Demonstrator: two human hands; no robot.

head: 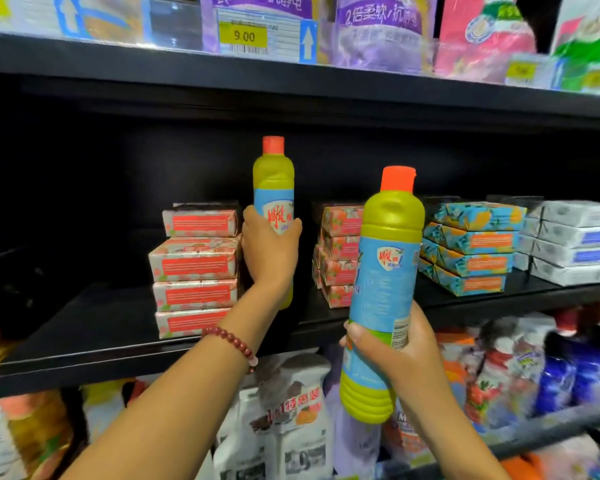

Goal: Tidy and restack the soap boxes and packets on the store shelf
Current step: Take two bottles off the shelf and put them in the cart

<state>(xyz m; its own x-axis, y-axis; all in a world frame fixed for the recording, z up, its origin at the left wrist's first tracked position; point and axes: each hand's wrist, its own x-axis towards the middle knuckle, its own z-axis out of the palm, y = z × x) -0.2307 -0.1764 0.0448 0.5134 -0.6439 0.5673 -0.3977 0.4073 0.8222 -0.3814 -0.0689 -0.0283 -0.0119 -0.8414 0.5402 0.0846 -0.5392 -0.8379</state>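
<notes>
Where the head view meets the black shelf (pixel 101 327), the left hand (pixel 269 251) grasps the far bottle (pixel 273 181), upright between the left pink soap stack (pixel 196 268) and the middle pink soap stack (pixel 338 254). The right hand (pixel 399 355) grasps the near bottle (pixel 385 271), slightly tilted, in front of the shelf edge. Blue-orange soap packets (pixel 475 247) and white soap boxes (pixel 568 244) stand stacked on the shelf further right.

Yellow-green bottles (pixel 273 188) with orange caps (pixel 273 144), pink floral soap packets (pixel 194 263), black shelf (pixel 94 327)
</notes>
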